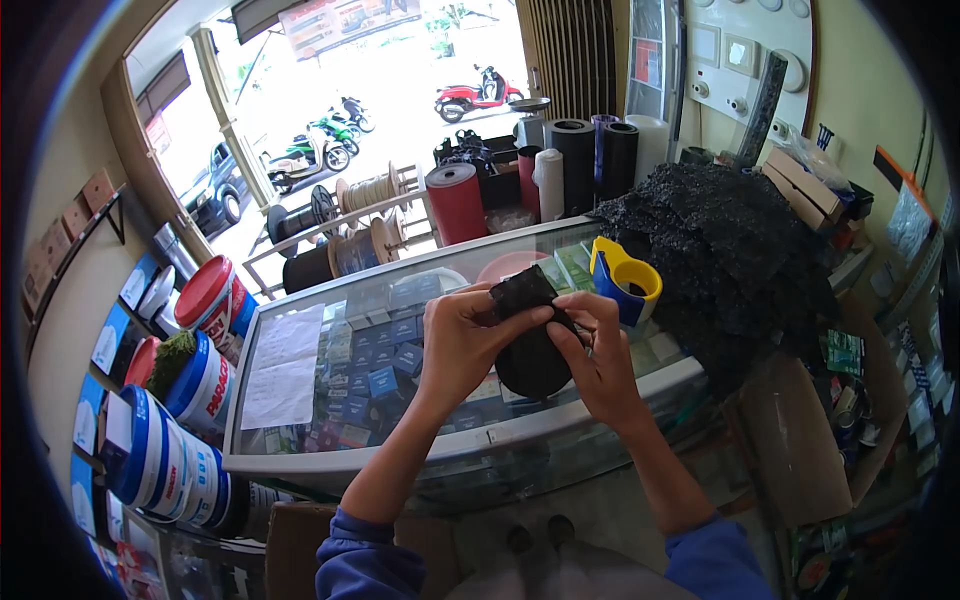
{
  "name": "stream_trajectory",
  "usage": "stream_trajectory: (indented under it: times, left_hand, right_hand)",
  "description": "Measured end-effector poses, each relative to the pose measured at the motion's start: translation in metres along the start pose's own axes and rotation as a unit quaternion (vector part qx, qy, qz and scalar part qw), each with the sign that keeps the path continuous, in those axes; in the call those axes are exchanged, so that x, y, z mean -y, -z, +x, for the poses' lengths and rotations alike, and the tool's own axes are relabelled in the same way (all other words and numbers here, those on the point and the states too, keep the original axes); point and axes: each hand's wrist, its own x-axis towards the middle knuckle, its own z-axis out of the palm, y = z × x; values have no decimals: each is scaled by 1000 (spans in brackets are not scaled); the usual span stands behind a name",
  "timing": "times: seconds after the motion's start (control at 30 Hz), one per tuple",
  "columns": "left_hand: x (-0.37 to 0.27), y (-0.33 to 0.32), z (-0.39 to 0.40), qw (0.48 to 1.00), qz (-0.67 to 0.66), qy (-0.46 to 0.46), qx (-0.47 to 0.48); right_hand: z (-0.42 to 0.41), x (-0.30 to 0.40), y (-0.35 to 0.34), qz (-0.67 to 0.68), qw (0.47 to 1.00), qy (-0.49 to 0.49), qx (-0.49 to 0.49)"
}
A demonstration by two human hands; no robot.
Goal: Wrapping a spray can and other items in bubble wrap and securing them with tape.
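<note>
Above the glass counter (360, 454), both my hands grip a soft black item (529, 360), perhaps folded fabric or plastic; its exact kind is unclear. My left hand (469, 345) pinches its upper part, thumb across the front. My right hand (600, 349) holds its upper right edge between thumb and fingers. The item's lower part hangs in a rounded shape. Right of my hands, a yellow and blue tape dispenser (626, 281) rests on the counter. Beside it lies a large heap of crinkled black material (697, 247).
A written paper sheet (281, 367) lies at the counter's left. Paint buckets (169, 457) stand on the left. Rolls of sheet material (455, 202) and a scale (529, 120) stand behind the counter. An open cardboard box (795, 442) is at the right.
</note>
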Motion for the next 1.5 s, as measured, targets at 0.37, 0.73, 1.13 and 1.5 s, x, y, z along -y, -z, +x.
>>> stream_trajectory:
  times: [0.37, 0.73, 1.13, 1.5]
  left_hand:
    - [-2, 8, 16, 994, -24, 98, 45]
    - [43, 22, 54, 896, -313, 306, 78]
    - [65, -1, 66, 854, -354, 363, 113]
    - [47, -13, 25, 973, -180, 112, -90]
  right_hand:
    - [20, -4, 0, 23, 999, -43, 19]
    - [39, -42, 6, 107, 971, -157, 144]
    - [27, -86, -4, 89, 975, -172, 107]
    - [29, -65, 3, 122, 979, -161, 22]
